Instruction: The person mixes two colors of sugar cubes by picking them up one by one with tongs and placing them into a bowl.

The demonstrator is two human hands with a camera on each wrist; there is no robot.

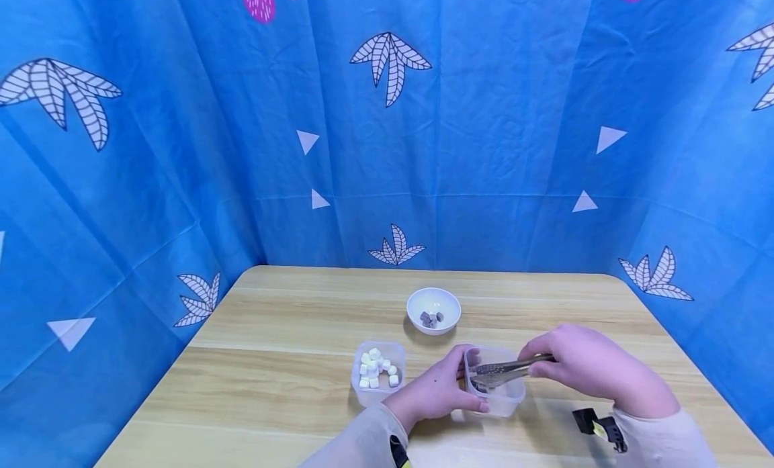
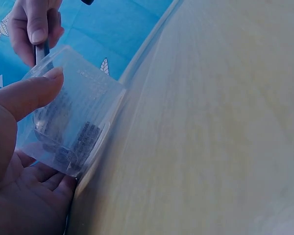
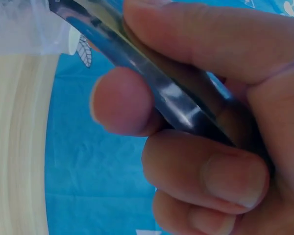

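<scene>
My left hand (image 1: pixel 437 389) holds a clear plastic container (image 1: pixel 506 406), thumb at its near side and fingers at the far side. In the left wrist view, dark grey-brown ridged pieces (image 2: pixel 85 137) show through its wall. My right hand (image 1: pixel 583 362) grips metal tongs (image 1: pixel 514 367), whose tips reach down inside that container. Fingers and thumb curl round the tongs' shiny arms in the right wrist view. Whether the tips pinch a piece cannot be made out.
Left of the held container stands another clear container (image 1: pixel 396 352) with several white cubes (image 1: pixel 373 367). Behind them sits a white bowl (image 1: pixel 433 297) holding several greyish chunks (image 1: pixel 431 319). All stand on a wooden table (image 1: pixel 272 360) enclosed by a blue patterned curtain (image 1: pixel 484 152).
</scene>
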